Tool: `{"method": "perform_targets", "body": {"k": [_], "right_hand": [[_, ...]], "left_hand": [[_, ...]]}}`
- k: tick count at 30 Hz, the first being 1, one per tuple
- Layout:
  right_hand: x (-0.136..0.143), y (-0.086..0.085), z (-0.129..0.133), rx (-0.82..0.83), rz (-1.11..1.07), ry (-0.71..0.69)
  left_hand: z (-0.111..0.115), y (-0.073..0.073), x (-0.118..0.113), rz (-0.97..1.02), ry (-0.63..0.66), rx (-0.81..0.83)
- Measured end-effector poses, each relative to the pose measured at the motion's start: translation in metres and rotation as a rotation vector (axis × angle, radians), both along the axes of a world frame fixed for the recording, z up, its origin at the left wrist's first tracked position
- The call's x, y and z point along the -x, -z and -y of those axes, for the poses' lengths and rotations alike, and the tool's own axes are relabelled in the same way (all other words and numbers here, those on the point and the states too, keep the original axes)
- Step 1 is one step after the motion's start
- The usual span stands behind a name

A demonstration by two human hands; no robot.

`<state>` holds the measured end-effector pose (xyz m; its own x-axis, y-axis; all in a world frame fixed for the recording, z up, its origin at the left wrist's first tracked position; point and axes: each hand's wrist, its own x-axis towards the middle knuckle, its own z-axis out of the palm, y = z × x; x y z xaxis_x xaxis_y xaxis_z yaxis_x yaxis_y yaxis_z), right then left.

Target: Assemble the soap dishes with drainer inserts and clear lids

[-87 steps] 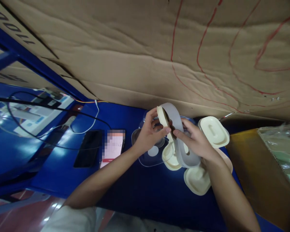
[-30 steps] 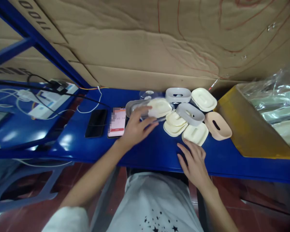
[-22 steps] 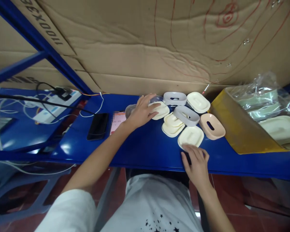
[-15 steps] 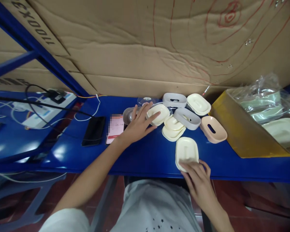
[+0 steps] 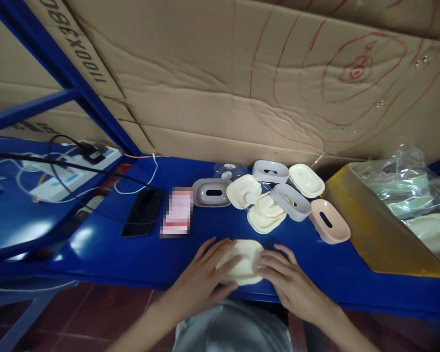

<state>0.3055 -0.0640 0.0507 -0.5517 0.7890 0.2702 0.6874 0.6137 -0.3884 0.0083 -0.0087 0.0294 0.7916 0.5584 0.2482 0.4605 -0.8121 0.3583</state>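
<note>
A cream soap dish piece (image 5: 245, 269) is at the front edge of the blue table, between my two hands. My left hand (image 5: 209, 269) grips its left side, fingers over the top and thumb at the near edge. My right hand (image 5: 282, 274) has its fingertips closed on the right edge. Farther back is a loose group: a grey soap dish base (image 5: 201, 195), a cream piece (image 5: 238, 188) with a small round white spot on it, stacked cream pieces (image 5: 262, 222), more grey bases (image 5: 302, 211), another cream piece (image 5: 308, 181) and a peach base (image 5: 337, 234).
A yellow-sided box (image 5: 359, 225) with plastic-wrapped green and cream pieces stands at the right. Left of the group lie a pixelated phone-like item (image 5: 178, 212) and a black phone (image 5: 141, 212). A power strip (image 5: 58, 183) with cables is farther left; cardboard (image 5: 190, 98) backs the table.
My left hand has left the back group and come down to the near cream piece. That piece has moved left with my right hand. The view has tilted and shifted.
</note>
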Motion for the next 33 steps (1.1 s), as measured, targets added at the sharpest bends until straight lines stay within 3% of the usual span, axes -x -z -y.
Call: {"method": "perform_targets", "body": {"k": [2, 6, 9, 14, 19, 23, 28, 33], "right_hand": [[-0.009, 0.000, -0.025, -0.125, 0.023, -0.002], [-0.031, 0.001, -0.072, -0.290, 0.227, 0.153], [-0.045, 0.003, -0.089, -0.359, 0.210, 0.187], [-0.059, 0.000, -0.084, -0.413, -0.052, 0.298], [-0.068, -0.002, -0.079, -0.520, -0.335, 0.499], [-0.069, 0.001, -0.077, -0.495, -0.522, 0.623], [-0.064, -0.003, -0.077, -0.437, -0.430, 0.534], [-0.068, 0.003, -0.082, -0.347, -0.020, 0.404]], "left_hand": [[0.001, 0.004, 0.005, 0.030, -0.091, -0.011], [0.007, 0.007, 0.009, 0.084, -0.208, 0.070], [0.011, 0.010, 0.006, 0.105, -0.273, 0.163], [0.014, 0.012, -0.008, 0.121, -0.276, 0.263], [0.017, 0.013, -0.021, 0.114, -0.208, 0.217], [0.019, 0.016, -0.023, 0.097, -0.190, 0.186], [0.017, 0.016, -0.024, 0.082, -0.189, 0.106], [0.016, 0.011, -0.027, 0.078, -0.222, 0.098]]}}
